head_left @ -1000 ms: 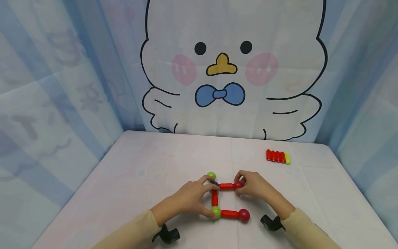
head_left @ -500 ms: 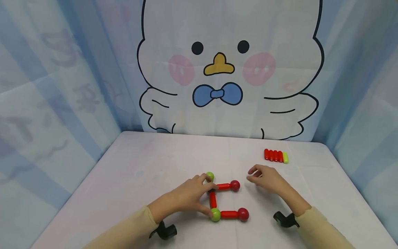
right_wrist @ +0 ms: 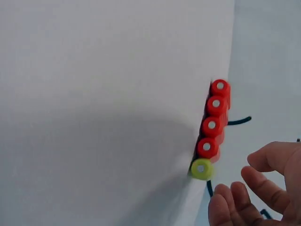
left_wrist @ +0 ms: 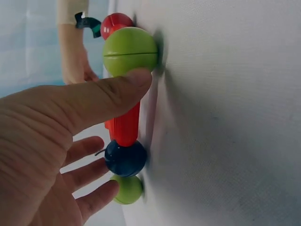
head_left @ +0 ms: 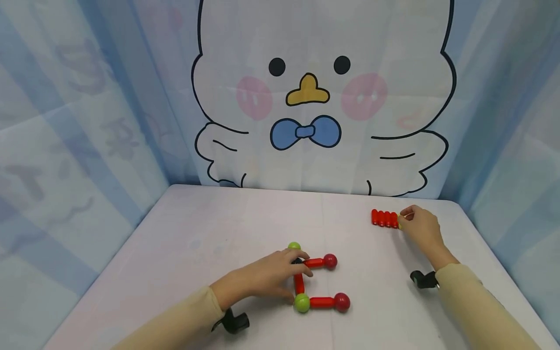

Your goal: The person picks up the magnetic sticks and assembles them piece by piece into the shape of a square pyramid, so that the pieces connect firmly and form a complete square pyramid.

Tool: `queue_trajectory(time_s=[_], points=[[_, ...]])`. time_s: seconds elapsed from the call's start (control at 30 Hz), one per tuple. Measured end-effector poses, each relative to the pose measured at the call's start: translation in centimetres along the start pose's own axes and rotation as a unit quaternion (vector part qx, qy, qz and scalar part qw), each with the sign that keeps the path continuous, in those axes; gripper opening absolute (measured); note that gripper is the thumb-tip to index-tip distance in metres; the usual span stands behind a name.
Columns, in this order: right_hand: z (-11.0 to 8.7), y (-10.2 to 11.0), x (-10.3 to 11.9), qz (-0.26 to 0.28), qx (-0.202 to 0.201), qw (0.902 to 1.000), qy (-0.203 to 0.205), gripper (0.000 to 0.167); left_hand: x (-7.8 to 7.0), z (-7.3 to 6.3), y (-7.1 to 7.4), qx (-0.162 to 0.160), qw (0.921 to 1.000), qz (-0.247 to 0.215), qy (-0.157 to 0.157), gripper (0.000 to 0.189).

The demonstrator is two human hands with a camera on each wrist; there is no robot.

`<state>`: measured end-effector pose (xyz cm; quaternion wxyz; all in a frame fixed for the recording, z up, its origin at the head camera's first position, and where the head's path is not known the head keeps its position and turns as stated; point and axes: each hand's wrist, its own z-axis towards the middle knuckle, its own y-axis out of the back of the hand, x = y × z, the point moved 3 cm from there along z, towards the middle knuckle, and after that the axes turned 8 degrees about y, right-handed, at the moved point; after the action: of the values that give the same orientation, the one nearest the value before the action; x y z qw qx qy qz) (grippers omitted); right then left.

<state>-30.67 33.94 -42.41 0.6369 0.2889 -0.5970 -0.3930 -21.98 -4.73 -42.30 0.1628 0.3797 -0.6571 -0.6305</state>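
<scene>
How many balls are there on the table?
5. Near green ball, left of the near red ball; farther back, the dark blue ball, with the far red ball to its right and the far green ball beyond it. The left hand could hide others.

No word, brand or number can be read. On the curtain (head_left: pixel 57 253) toward nine o'clock in the head view, a faint grey mark (head_left: pixel 28 176) resembles a tilted T; other letter-like shapes (head_left: pixel 120 138), between nine and ten o'clock, are too blurred to make out.
</scene>
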Motion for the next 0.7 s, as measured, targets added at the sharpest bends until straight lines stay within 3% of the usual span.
queue_trajectory(time_s=[0.17,0.4,0.7], points=[[1.3,0.2,-1.3,0.000,0.012,0.9987,-0.049,0.034,-0.1,-0.1,-0.1,0.020,0.9994,-0.024,0.011,0.067],[2.0,-0.4,-1.4,-0.005,0.037,0.9961,-0.080,0.035,-0.5,-0.2,-0.6,0.022,0.9957,-0.067,0.061,0.075],[2.0,0.1,-1.5,0.000,0.060,0.9918,-0.113,0.057,-0.3,0.1,-0.9,0.018,0.9940,-0.073,0.079,0.082]])
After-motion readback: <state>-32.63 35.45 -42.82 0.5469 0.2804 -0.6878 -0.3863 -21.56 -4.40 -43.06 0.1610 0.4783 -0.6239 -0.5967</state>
